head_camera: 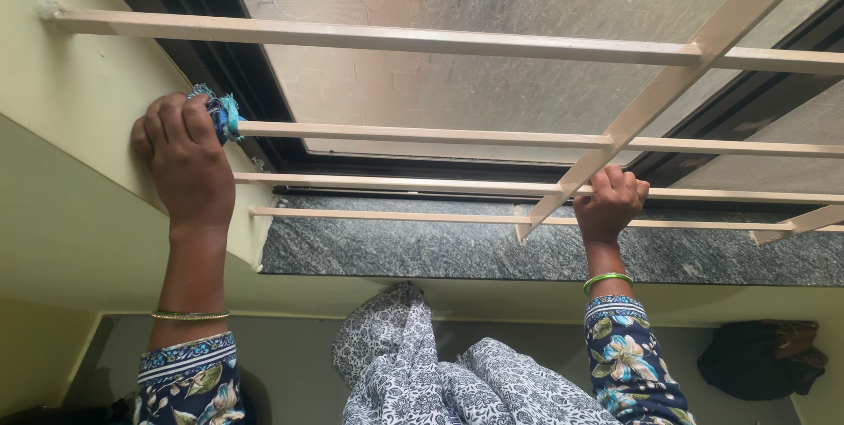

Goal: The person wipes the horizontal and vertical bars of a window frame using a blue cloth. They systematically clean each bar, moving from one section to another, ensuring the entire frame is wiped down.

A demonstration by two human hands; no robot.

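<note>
Blue cloth (pixel 220 114) — apparently bunched — clenched in left hand (pixel 182 161) (right hand (pixel 608 203) gripping grille bar (pixel 703 196)).

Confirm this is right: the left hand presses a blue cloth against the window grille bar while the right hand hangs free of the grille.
Not quite. In the head view the right hand grips a grille bar. The left hand does press the blue cloth.

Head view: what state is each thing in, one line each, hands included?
Left hand: closed on a blue cloth, pressed at the end of a grille bar.
Blue cloth: bunched up in the left grip.
Right hand: fist closed around a lower grille bar.
Window grille: cream bars, fixed across the window.
Window pane: frosted, looks shut.
Stone sill: dark, speckled, bare.
Dark bag: slumped on the floor.
</note>
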